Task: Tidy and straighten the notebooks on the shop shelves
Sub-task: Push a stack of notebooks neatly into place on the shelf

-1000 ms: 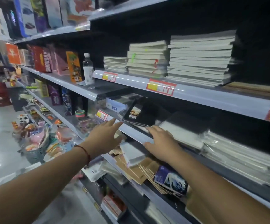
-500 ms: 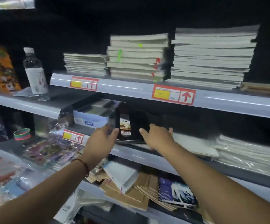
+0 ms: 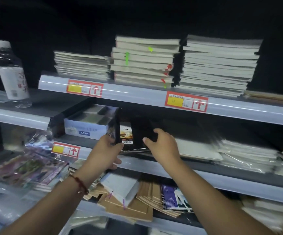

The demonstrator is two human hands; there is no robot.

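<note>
1. Dim shop shelving is filling the view — grey shelf edges with clear price rails and a black back wall behind them.
2. On the top shelf (image 3: 137,97) three stacks of pale notebooks (image 3: 144,60) are lying flat side by side, the right-hand stack the tallest; red and yellow price tags (image 3: 186,101) are sitting in the rail below them.
3. A clear water bottle (image 3: 12,73) is standing upright on the neighbouring shelf to the left.
4. On the middle shelf (image 3: 205,173) a black notebook (image 3: 134,134) with a "25k" label and a barcode is lying near the front edge, between a blue-white box (image 3: 86,128) marked "A7PP" and flat wrapped pads (image 3: 245,156) to the right.
5. The left hand (image 3: 105,151) is gripping the black notebook at its left edge, its grip clamped with fingers curled round a thin dark cover that is standing upright there.
6. The right hand (image 3: 162,145) is resting on the notebook's right part, thumb and fingers bent over it — whether this grip is clamped on it I cannot tell.
7. A red string bracelet (image 3: 80,184) is circling the left wrist.
8. On the lower shelf, brown kraft notebooks (image 3: 130,206) and a purple-covered one (image 3: 172,197) are lying in a skewed, overlapping heap.
</note>
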